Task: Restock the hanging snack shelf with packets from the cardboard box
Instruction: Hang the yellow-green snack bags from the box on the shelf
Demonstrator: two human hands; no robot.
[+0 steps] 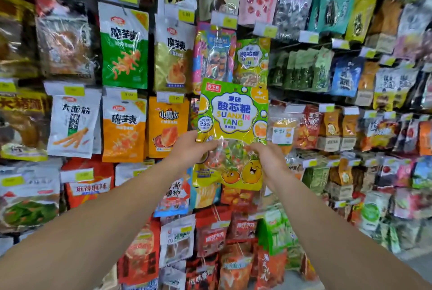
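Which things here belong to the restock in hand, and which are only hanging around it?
In the job:
- Suanxin Tang candy packet, held up by both hands
- left hand and right hand, gripping its lower half
- matching packet already hanging just above

Just hanging about:
- green konjac packet
- orange packet
- yellow price tags

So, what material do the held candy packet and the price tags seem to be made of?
Suanxin Tang candy packet: likely glossy plastic film; it shows glare streaks, wrinkles and a clear window onto the sweets. Price tags: apparently clear plastic holders with yellow paper slips, too blurred to confirm.
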